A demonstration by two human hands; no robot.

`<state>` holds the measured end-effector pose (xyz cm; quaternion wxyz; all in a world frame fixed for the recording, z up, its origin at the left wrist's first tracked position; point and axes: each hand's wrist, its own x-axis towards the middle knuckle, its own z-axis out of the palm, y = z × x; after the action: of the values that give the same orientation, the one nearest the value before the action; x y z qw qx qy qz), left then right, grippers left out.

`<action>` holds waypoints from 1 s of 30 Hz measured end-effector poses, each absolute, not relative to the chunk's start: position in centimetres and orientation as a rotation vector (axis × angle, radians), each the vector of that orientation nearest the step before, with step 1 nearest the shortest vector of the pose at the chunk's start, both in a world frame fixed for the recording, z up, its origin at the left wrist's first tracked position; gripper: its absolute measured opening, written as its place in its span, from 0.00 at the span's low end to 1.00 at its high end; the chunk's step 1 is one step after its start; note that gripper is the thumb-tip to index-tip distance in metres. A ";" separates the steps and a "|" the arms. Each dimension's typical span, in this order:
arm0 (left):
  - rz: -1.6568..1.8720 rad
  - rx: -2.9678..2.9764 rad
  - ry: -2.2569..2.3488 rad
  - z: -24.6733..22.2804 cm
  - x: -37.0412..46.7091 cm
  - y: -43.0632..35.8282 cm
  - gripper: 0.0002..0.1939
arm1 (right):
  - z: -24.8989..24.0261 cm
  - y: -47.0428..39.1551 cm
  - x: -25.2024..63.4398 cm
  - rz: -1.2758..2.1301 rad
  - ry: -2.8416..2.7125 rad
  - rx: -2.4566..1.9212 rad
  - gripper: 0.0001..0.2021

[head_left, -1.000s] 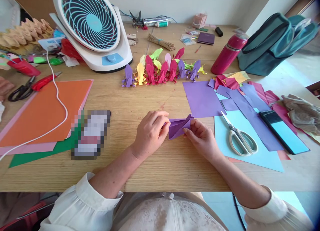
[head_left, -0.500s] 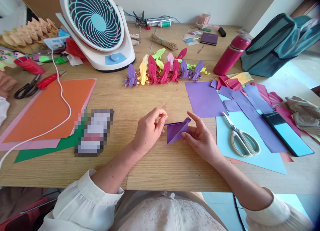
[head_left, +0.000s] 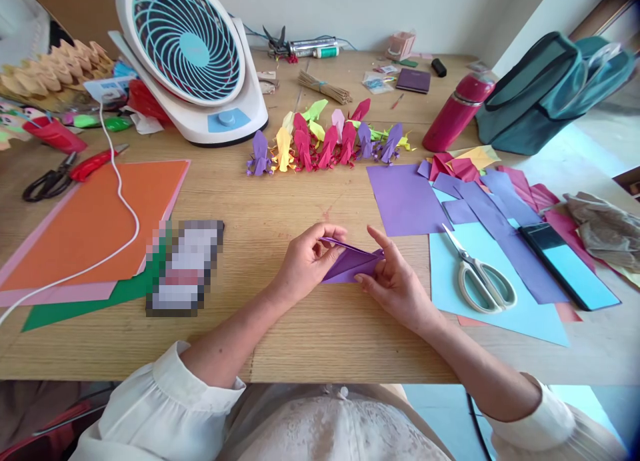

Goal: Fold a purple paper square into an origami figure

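Between my hands is a folded piece of purple paper [head_left: 353, 266], creased and with its layers parted along the upper edge. My left hand [head_left: 306, 258] pinches its left end between thumb and fingers. At the other end my right hand [head_left: 395, 278] grips the paper with the thumb below and curled fingers behind; its index finger sticks up. Beyond the hands stands a cluster of folded paper figures [head_left: 327, 144] in purple, yellow, red, pink and green. A flat purple sheet [head_left: 405, 201] lies to the right of them.
White-handled scissors [head_left: 483, 281] rest on a light blue sheet [head_left: 520, 331] at right, beside a dark phone [head_left: 567, 264]. A red bottle [head_left: 457, 111] and a teal bag [head_left: 530, 108] stand behind. At left are a fan [head_left: 227, 120], orange paper [head_left: 90, 214] and a blurred-out phone [head_left: 185, 268].
My left hand has shifted slightly right and taken hold farther along the purple paper. The paper has turned flatter and its upper layers have parted. My right hand stays nearly in place.
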<state>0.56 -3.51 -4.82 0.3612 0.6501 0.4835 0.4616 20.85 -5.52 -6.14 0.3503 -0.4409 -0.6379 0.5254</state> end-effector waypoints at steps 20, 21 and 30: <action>1.276 1.930 1.102 -4.8 0.4 -3.9 0.04 | -4.6 -4.3 21.4 0.678 -1.860 -1.082 0.18; 1.245 1.970 1.100 -4.9 0.4 -4.1 0.04 | -4.3 -4.3 21.2 0.637 -1.944 -1.049 0.17; 1.346 2.081 1.229 -2.6 0.4 -4.7 0.15 | -4.2 -3.0 20.0 0.339 -2.221 -1.080 0.04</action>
<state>0.44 -4.69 -2.55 0.1865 0.7392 0.4364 0.4779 20.02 -2.97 -4.25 0.3187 -0.4107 -0.8445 0.1287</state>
